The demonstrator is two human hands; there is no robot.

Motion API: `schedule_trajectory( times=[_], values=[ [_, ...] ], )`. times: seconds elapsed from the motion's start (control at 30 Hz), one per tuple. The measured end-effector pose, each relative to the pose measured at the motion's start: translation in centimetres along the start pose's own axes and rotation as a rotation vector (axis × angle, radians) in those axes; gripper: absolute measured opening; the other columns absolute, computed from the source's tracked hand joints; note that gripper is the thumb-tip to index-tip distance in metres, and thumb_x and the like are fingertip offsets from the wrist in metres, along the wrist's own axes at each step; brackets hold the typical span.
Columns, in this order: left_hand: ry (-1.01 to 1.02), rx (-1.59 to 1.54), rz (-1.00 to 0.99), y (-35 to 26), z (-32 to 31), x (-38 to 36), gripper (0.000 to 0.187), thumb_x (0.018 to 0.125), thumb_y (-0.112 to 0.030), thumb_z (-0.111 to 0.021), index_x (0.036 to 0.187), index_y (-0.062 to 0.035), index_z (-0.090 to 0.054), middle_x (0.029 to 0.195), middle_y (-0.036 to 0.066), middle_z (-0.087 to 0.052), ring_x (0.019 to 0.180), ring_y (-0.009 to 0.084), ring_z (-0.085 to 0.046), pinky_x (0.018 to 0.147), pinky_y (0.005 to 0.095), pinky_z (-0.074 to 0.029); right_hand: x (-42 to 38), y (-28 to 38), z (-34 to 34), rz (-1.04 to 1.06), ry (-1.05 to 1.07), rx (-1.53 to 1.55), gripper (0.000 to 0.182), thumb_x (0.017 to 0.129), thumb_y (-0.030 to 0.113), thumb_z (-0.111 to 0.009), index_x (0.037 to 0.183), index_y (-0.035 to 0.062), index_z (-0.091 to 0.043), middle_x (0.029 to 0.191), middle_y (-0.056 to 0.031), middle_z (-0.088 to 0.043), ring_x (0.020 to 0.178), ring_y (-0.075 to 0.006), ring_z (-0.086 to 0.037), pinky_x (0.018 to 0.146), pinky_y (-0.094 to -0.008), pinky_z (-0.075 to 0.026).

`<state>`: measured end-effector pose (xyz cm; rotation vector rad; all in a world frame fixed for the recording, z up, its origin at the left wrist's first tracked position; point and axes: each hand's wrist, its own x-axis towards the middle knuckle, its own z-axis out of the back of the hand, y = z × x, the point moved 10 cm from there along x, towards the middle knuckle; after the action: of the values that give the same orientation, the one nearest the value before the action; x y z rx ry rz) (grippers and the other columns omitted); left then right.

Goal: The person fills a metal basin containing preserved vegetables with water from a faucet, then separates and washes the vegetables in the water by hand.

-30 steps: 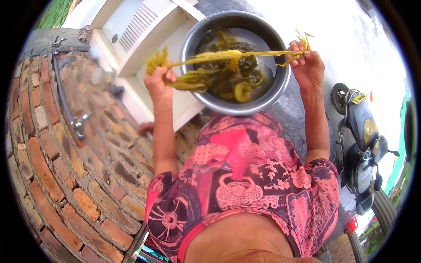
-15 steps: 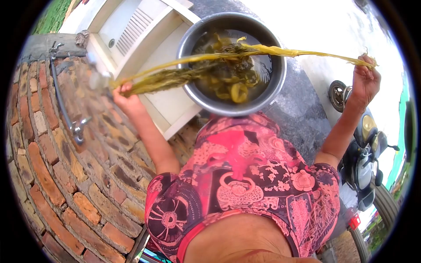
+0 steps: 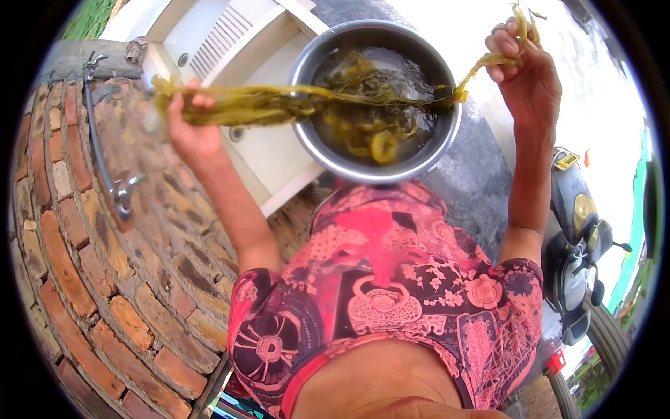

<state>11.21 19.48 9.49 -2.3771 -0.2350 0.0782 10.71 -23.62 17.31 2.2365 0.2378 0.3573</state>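
Note:
Long, wet yellow-green pickled greens (image 3: 258, 106) stretch from my left hand across a metal basin (image 3: 380, 174). My left hand (image 3: 195, 133) is closed around the thick end of this bundle, left of the basin and over the sink. Up to the right, beyond the rim, my right hand (image 3: 527, 77) grips a thin yellow strand (image 3: 481, 66) of the greens with bent fingers. The strand droops to the basin's right rim. More greens (image 3: 363, 136), one piece curled in a ring, lie in the basin's brownish water.
A pale sink (image 3: 262, 164) with a ribbed drainboard (image 3: 223, 38) stands left of the basin. Along the brick wall (image 3: 91, 230) are a tap (image 3: 124, 199) and a grey pipe (image 3: 98, 140). A parked scooter (image 3: 576, 237) is at the right.
My right hand has moved up and inward, and its strand has gone from taut to slack. The bundle in my left hand looks thicker and is now more level.

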Motion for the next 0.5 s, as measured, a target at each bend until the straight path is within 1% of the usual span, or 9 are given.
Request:
schedule_trajectory(
  times=[0.03,0.1,0.13,0.2,0.27,0.3,0.33,0.4,0.5],
  values=[
    [0.001,0.002,-0.006,-0.3,-1.9,-0.1,0.019,0.087,-0.009,-0.048,0.101,0.0032,-0.046,0.090,0.020,-0.055,0.072,0.0181,-0.054,0.062,0.0295,-0.050,1.0,-1.4,-1.2,0.002,0.006,0.002,0.020,0.089,0.011,-0.046,0.105,-0.0006,-0.045,0.085,-0.0049,-0.047,0.070,-0.0109,-0.046,0.060,-0.0245,-0.045],
    [0.217,-0.104,0.098,-0.1,-7.9,-0.4,0.020,0.088,-0.002,-0.047,0.105,0.0063,-0.040,0.090,0.013,-0.045,0.069,0.0126,-0.048,0.064,0.0279,-0.042,2.4,-6.1,-3.0,-0.126,-0.019,-0.064,0.024,0.089,0.019,-0.053,0.103,-0.0002,-0.052,0.080,-0.0014,-0.049,0.071,-0.0081,-0.048,0.055,-0.0229,-0.044],
    [0.219,-0.099,0.090,-0.8,-9.4,0.2,0.020,0.088,-0.002,-0.047,0.105,0.0063,-0.040,0.090,0.013,-0.045,0.069,0.0126,-0.048,0.064,0.0279,-0.042,2.9,-8.2,-3.4,-0.188,-0.030,-0.096,0.026,0.089,0.022,-0.056,0.102,0.0000,-0.056,0.077,0.0004,-0.050,0.071,-0.0067,-0.050,0.053,-0.0221,-0.044],
    [0.392,-0.315,0.167,-1.9,-13.9,0.4,0.014,0.090,-0.005,-0.045,0.100,0.0050,-0.044,0.090,0.016,-0.048,0.069,0.0148,-0.051,0.061,0.0277,-0.048,3.8,-11.5,-3.3,-0.273,-0.050,-0.212,0.023,0.086,0.017,-0.060,0.101,0.0005,-0.060,0.080,-0.0032,-0.057,0.064,-0.0083,-0.049,0.053,-0.0236,-0.043],
    [0.436,-0.352,0.189,-2.3,-17.2,0.5,0.014,0.090,-0.002,-0.044,0.100,0.0065,-0.041,0.091,0.014,-0.044,0.069,0.0127,-0.049,0.063,0.0278,-0.045,4.2,-14.6,-5.1,-0.282,0.102,-0.350,0.024,0.081,0.019,-0.068,0.099,0.0033,-0.066,0.072,-0.0013,-0.059,0.058,-0.0068,-0.048,0.049,-0.0213,-0.041],
    [0.479,-0.395,0.218,-2.3,-18.4,0.3,0.014,0.090,0.001,-0.042,0.101,0.0080,-0.038,0.092,0.012,-0.041,0.069,0.0105,-0.046,0.064,0.0278,-0.042,3.8,-16.1,-5.8,-0.335,0.156,-0.530,0.026,0.081,0.020,-0.068,0.100,0.0036,-0.066,0.069,-0.0013,-0.059,0.056,-0.0058,-0.046,0.050,-0.0205,-0.040],
    [0.480,-0.391,0.210,-2.5,-18.3,0.4,0.014,0.090,0.001,-0.042,0.101,0.0080,-0.038,0.092,0.012,-0.041,0.069,0.0105,-0.046,0.064,0.0278,-0.042,3.5,-17.8,-6.1,-0.387,0.221,-0.574,0.024,0.081,0.020,-0.068,0.097,0.0023,-0.067,0.066,0.0004,-0.058,0.056,-0.0054,-0.045,0.051,-0.0210,-0.039],
    [0.531,-0.434,0.337,-1.6,-18.9,0.8,0.016,0.090,0.001,-0.043,0.102,0.0083,-0.037,0.092,0.012,-0.040,0.069,0.0104,-0.046,0.064,0.0272,-0.042,3.2,-21.2,-4.0,-0.378,0.284,-0.866,0.021,0.080,0.019,-0.068,0.095,0.0042,-0.067,0.067,0.0033,-0.054,0.057,-0.0041,-0.044,0.053,-0.0200,-0.036],
    [0.469,-0.415,0.264,-1.7,-16.6,2.6,0.019,0.090,0.001,-0.042,0.106,0.0078,-0.035,0.091,0.012,-0.039,0.068,0.0106,-0.047,0.062,0.0268,-0.043,1.5,-20.9,-2.0,-0.443,0.176,-0.711,0.020,0.081,0.019,-0.068,0.090,0.0018,-0.068,0.064,0.0039,-0.054,0.057,-0.0053,-0.044,0.052,-0.0225,-0.036]
  ],
)
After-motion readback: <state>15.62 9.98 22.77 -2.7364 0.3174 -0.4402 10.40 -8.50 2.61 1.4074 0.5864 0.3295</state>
